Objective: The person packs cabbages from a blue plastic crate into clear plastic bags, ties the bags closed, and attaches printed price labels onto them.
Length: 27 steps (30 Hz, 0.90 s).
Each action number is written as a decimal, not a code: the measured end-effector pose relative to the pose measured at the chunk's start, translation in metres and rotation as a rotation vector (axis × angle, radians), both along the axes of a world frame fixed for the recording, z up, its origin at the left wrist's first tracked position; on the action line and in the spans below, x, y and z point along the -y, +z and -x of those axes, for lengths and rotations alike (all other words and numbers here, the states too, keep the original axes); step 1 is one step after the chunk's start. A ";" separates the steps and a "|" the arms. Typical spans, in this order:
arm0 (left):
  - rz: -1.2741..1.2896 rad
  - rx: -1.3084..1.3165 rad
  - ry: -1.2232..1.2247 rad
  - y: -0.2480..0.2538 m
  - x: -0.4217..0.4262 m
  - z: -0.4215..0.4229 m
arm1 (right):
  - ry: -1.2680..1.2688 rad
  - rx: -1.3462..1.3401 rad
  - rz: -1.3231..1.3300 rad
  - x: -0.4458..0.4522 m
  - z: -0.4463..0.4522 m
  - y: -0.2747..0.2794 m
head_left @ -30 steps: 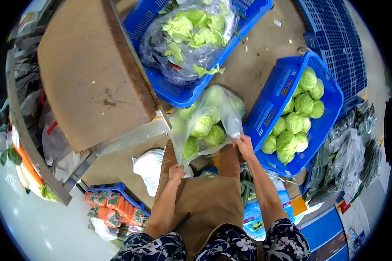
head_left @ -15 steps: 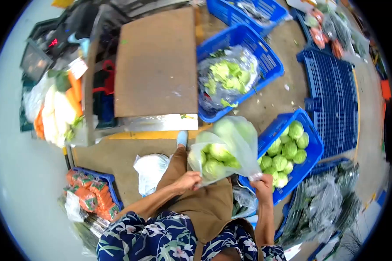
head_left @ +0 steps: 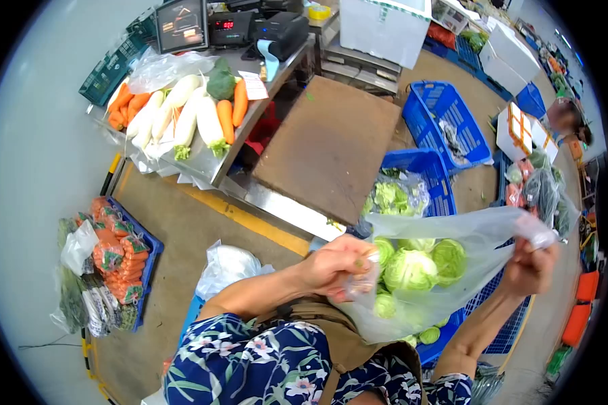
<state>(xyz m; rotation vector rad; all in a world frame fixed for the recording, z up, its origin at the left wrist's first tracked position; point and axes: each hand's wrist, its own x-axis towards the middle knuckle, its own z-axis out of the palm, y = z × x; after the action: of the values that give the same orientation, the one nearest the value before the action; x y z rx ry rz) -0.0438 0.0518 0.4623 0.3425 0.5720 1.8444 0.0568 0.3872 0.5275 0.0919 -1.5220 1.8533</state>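
Further apart than before, left hand (head_left: 338, 268) and right hand (head_left: 530, 266) grip the bag (head_left: 476, 233) — cabbages (head_left: 411, 270) inside.

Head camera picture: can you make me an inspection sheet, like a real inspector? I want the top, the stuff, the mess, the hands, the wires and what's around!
Surface: brown tabletop, scuffed, with a small green bit on it.
Job's things: clear plastic bag, spread out, with round green cabbages inside.
Clutter: white bag, lower than the tabletop; carrot packs in a blue tray.
Left hand: closed on the bag.
Right hand: closed on the bag's other side.
Cables: thin dark strand at the far left; can't tell if it's a cable.
Surroundings: steel counter with white radishes; blue crates; white foam box.
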 end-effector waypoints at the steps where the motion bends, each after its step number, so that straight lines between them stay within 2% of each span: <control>1: -0.097 -0.001 -0.012 0.005 -0.001 0.012 | -0.015 -0.036 0.023 -0.003 0.012 0.014; 3: -0.138 -0.093 -0.065 0.026 -0.005 0.038 | -0.100 -0.080 0.049 0.005 0.041 0.039; 5: -0.209 -0.124 -0.044 0.047 -0.011 0.061 | 0.018 -0.128 -0.015 -0.006 0.076 0.060; 7: -0.307 -0.072 -0.005 0.057 -0.016 0.083 | 0.019 -0.156 0.043 -0.017 0.112 0.067; 9: -0.363 -0.068 0.016 0.059 -0.026 0.104 | -0.083 -0.105 0.061 -0.007 0.149 0.075; 11: -0.281 -0.166 0.050 0.064 -0.026 0.126 | -0.157 -0.094 0.073 0.007 0.194 0.075; 13: -0.172 -0.196 0.125 0.065 -0.022 0.145 | -0.072 -0.083 -0.037 0.015 0.233 0.067; 15: -0.138 -0.201 0.178 0.053 -0.016 0.162 | 0.021 -0.130 -0.036 0.017 0.278 0.051; 17: -0.095 -0.270 0.247 0.027 -0.009 0.180 | 0.053 -0.055 -0.037 0.026 0.316 0.034; 20: 0.007 -0.122 0.495 0.004 0.010 0.207 | 0.153 0.124 -0.039 0.039 0.384 0.000; 23: 0.009 -0.083 0.552 -0.022 0.026 0.231 | 0.224 0.222 0.005 0.037 0.451 -0.021; 25: 0.049 -0.034 0.563 -0.031 0.031 0.235 | 0.322 0.340 -0.061 0.030 0.485 -0.033; 27: 0.066 0.004 0.652 -0.043 0.034 0.237 | 0.291 0.467 -0.233 0.031 0.499 -0.040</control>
<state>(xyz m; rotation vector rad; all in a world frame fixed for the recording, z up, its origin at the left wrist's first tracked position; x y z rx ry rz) -0.2806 0.0183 0.4192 0.1082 0.8037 2.4385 -0.4421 0.3557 0.4879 -0.0161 -2.1417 2.0067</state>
